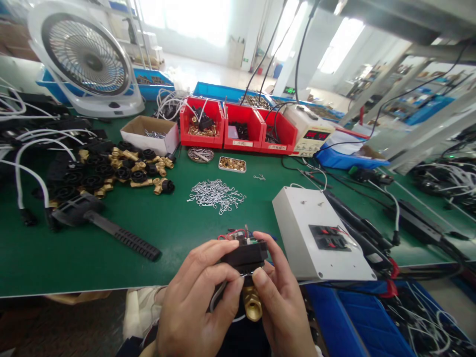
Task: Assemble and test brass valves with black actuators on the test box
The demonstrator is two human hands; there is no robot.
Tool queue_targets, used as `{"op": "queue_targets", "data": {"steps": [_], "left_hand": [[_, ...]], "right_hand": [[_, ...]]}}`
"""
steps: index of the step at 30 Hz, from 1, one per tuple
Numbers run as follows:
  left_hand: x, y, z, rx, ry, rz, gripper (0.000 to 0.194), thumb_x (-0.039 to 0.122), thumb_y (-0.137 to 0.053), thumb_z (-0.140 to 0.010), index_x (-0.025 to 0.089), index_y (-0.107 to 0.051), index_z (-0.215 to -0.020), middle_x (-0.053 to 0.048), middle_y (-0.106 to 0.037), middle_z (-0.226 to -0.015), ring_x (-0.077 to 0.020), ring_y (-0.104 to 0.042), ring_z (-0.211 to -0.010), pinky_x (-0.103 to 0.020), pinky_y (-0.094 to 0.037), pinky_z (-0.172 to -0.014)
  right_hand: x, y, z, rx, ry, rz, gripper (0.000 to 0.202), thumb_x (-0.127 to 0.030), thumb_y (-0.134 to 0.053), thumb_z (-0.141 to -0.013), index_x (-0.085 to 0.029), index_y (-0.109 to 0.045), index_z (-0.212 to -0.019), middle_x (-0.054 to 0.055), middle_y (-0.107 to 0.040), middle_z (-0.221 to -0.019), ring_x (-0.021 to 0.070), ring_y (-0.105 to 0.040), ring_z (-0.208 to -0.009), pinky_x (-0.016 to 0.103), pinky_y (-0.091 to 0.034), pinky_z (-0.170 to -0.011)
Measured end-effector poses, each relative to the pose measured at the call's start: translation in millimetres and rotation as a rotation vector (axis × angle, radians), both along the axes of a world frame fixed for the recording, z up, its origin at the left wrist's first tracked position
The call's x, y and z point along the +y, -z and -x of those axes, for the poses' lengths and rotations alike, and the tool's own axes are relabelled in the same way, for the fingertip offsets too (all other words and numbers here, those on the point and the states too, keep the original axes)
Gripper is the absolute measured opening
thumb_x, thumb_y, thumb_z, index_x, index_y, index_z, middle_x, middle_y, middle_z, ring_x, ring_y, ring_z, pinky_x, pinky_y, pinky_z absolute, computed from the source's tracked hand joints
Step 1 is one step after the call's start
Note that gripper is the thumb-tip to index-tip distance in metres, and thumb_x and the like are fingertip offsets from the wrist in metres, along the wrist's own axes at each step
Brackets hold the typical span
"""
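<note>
Between my two hands, just over the table's front edge, is a black plastic housing with red wires and a bit of green board at its top. A brass valve fitting sticks out below it, its round opening toward me. My left hand pinches the housing's left side with thumb and fingers. From the right, my right hand grips it, thumb near the top of the brass part. A white cable loops beneath. Beyond the hands lies a loose pile of metal spring clips.
Brass fittings with black caps and a black rubber-handled tool lie left. Red bins, a small tray of brass parts and a power supply stand behind. A grey switch box sits right; a fan back left.
</note>
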State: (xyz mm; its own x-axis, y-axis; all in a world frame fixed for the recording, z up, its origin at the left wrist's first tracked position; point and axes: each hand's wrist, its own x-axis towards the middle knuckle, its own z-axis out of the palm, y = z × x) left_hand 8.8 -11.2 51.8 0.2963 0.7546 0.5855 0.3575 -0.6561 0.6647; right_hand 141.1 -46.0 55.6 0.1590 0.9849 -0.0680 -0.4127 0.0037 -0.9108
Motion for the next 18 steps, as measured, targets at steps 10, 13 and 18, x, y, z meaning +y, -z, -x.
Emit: {"op": "queue_targets", "data": {"steps": [10,13,18], "left_hand": [[10.3,10.2,6.4,-0.471,0.256,0.708,0.059,0.045,-0.066,-0.087,0.027,-0.045,-0.138,-0.012,-0.05,-0.145,-0.0329,-0.048,-0.134,-0.05,-0.045,-0.109],[19.0,7.7,3.5,-0.656,0.515,1.115,0.06,0.053,-0.07,-0.081,0.02,-0.057,-0.129,-0.015,-0.067,-0.125,-0.0355,-0.061,-0.119,-0.048,-0.053,-0.099],[16.7,3.4,1.5,-0.657,0.388,1.086,0.059,0.038,-0.08,-0.073,0.023,-0.055,-0.124,-0.006,-0.072,-0.108,-0.0247,-0.069,-0.099,-0.035,-0.055,-0.089]], "right_hand": [[3.6,-12.6,-7.7,-0.213,-0.094,-0.063,0.052,-0.049,-0.064,-0.088,-0.038,-0.044,-0.134,0.003,-0.072,-0.119,0.0228,-0.069,-0.107,0.04,-0.056,-0.09],[11.7,-37.0,-28.3,-0.747,-0.127,0.018,0.058,-0.046,-0.07,-0.082,-0.033,-0.05,-0.135,0.003,-0.076,-0.104,0.0234,-0.072,-0.093,0.04,-0.056,-0.084],[62.6,-66.8,-121.3,-1.483,0.255,-0.02,0.046,-0.052,-0.063,-0.082,-0.023,-0.066,-0.118,0.01,-0.073,-0.106,0.0304,-0.065,-0.101,0.051,-0.047,-0.093]]}}
